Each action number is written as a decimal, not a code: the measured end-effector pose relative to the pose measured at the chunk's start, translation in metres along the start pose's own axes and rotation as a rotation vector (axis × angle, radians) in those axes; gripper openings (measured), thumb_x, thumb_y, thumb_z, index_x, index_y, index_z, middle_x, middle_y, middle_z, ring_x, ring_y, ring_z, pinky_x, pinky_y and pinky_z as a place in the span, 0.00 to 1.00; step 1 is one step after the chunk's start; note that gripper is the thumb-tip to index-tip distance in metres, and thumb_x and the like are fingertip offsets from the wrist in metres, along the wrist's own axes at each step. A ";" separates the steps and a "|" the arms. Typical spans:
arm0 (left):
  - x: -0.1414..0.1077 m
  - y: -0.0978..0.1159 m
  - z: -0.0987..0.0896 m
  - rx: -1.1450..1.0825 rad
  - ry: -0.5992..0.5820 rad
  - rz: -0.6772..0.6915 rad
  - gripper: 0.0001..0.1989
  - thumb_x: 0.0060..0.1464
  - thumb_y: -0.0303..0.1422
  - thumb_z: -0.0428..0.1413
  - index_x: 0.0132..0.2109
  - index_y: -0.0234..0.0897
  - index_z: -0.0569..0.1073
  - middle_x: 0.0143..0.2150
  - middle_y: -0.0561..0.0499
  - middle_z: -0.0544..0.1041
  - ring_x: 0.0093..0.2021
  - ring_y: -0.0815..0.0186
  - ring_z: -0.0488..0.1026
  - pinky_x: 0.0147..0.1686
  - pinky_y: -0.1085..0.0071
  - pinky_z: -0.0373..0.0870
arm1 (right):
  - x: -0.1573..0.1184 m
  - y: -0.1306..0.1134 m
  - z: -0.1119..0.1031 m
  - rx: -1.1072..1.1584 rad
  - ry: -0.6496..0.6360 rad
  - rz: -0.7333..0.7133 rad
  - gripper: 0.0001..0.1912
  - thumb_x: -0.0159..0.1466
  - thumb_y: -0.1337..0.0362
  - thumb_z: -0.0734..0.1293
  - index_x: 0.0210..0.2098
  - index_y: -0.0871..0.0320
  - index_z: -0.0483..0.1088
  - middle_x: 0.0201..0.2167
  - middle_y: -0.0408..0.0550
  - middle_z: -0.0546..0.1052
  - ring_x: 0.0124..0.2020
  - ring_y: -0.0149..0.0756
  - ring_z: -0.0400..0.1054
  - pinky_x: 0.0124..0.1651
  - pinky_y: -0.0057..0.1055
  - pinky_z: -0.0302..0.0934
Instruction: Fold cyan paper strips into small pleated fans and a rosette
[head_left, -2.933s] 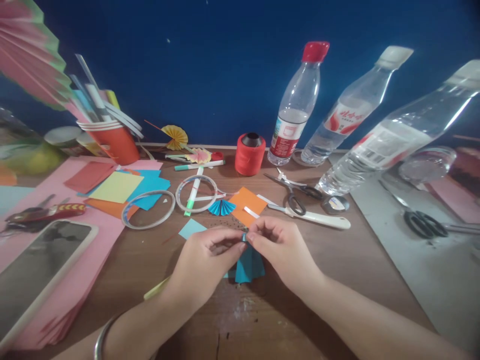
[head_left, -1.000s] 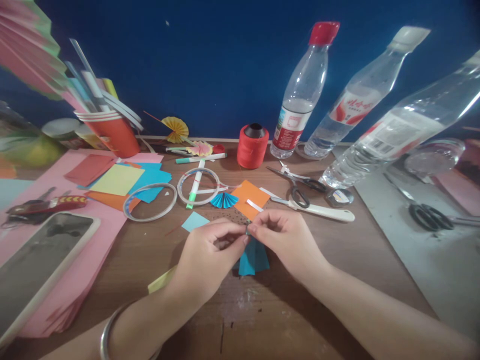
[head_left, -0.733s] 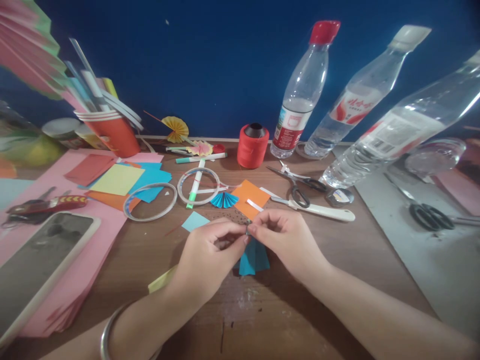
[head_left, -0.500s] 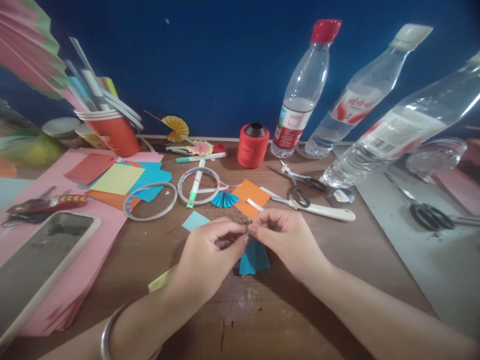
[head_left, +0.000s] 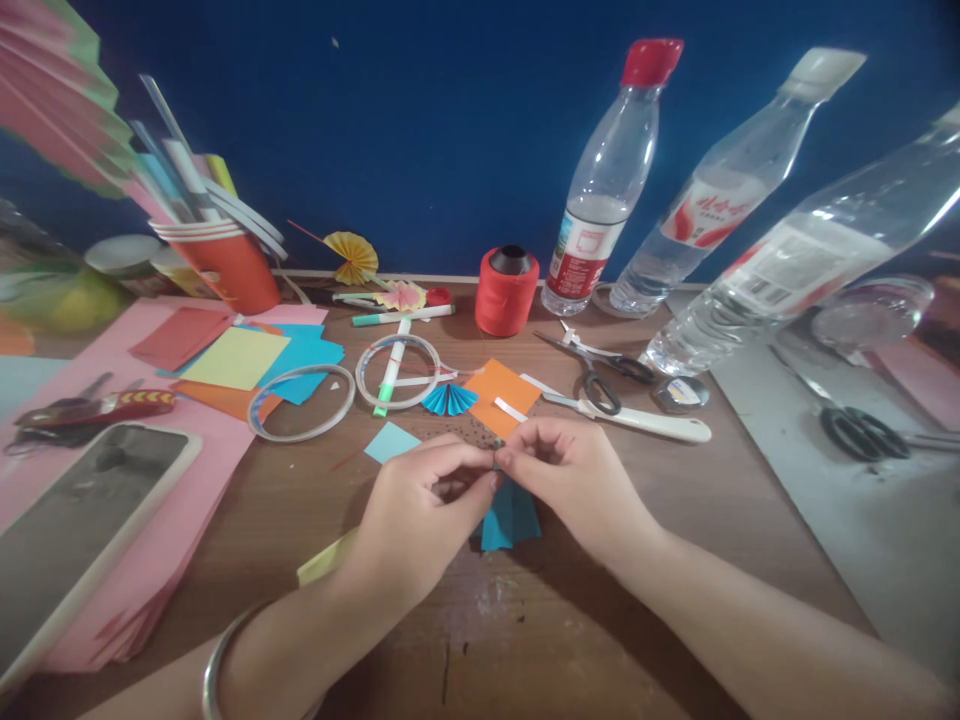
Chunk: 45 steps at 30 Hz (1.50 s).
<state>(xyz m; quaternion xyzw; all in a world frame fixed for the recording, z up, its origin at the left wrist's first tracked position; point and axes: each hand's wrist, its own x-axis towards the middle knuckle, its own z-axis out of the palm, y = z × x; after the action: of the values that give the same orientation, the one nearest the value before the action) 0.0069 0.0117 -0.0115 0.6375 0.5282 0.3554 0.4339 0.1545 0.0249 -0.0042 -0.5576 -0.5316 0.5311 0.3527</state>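
Near the middle of the wooden table, a creased blue paper [head_left: 511, 517] hangs between my hands, its upper edge pinched at the fingertips. My left hand [head_left: 429, 495] is closed on its left side, thumb and forefinger together. My right hand [head_left: 574, 475] pinches the top right next to it, the fingertips of both hands nearly touching. The folded edge itself is mostly hidden by my fingers. Just beyond my hands lie an orange paper [head_left: 499, 385], a small pleated blue fan [head_left: 449, 399] and a light blue square [head_left: 391, 441].
Behind are a red thread spool [head_left: 507, 300], black-handled scissors [head_left: 600, 390], a white-handled knife [head_left: 652, 422] and a red-capped bottle [head_left: 589, 220]. To the left are tape rings [head_left: 351, 400], a phone [head_left: 90, 530], pink paper [head_left: 202, 470] and a red cup [head_left: 236, 270].
The blue paper's lower part has shifted very slightly to the right. Both hands hold nearly the same pinch; the other things have not moved.
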 end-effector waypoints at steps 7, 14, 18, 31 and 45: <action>0.001 0.001 0.001 -0.087 0.010 -0.046 0.06 0.46 0.27 0.55 0.33 0.37 0.75 0.30 0.52 0.75 0.29 0.70 0.71 0.29 0.76 0.70 | 0.000 0.001 0.001 0.021 0.005 -0.027 0.06 0.52 0.66 0.64 0.20 0.60 0.64 0.17 0.38 0.64 0.20 0.24 0.55 0.22 0.22 0.51; 0.004 0.003 0.000 -0.220 0.027 -0.191 0.06 0.44 0.30 0.57 0.33 0.37 0.74 0.29 0.52 0.77 0.30 0.68 0.74 0.29 0.75 0.73 | 0.000 0.001 0.000 0.125 -0.023 -0.045 0.05 0.53 0.66 0.62 0.22 0.60 0.65 0.18 0.39 0.63 0.20 0.24 0.55 0.23 0.23 0.51; 0.004 0.004 0.000 -0.200 0.017 -0.166 0.06 0.45 0.30 0.57 0.34 0.36 0.74 0.30 0.51 0.77 0.30 0.67 0.74 0.30 0.74 0.73 | 0.000 0.000 0.001 0.092 0.003 -0.058 0.04 0.52 0.66 0.63 0.22 0.60 0.65 0.18 0.39 0.65 0.21 0.25 0.57 0.24 0.23 0.53; 0.004 0.005 0.000 -0.134 0.011 -0.107 0.05 0.46 0.28 0.55 0.33 0.36 0.74 0.29 0.52 0.76 0.28 0.70 0.72 0.28 0.77 0.71 | 0.000 0.001 0.001 -0.041 0.042 -0.078 0.04 0.52 0.67 0.64 0.21 0.59 0.66 0.18 0.39 0.66 0.21 0.26 0.58 0.23 0.23 0.53; 0.002 0.006 -0.001 -0.166 -0.012 -0.139 0.10 0.46 0.30 0.56 0.38 0.37 0.76 0.33 0.50 0.78 0.31 0.65 0.75 0.32 0.71 0.74 | -0.001 0.000 0.001 -0.077 0.060 -0.097 0.04 0.51 0.68 0.63 0.21 0.59 0.65 0.18 0.39 0.67 0.21 0.26 0.60 0.23 0.23 0.54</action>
<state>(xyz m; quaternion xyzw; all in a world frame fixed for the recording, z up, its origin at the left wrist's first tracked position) 0.0084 0.0135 -0.0060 0.5632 0.5373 0.3633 0.5120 0.1537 0.0242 -0.0045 -0.5598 -0.5673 0.4757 0.3723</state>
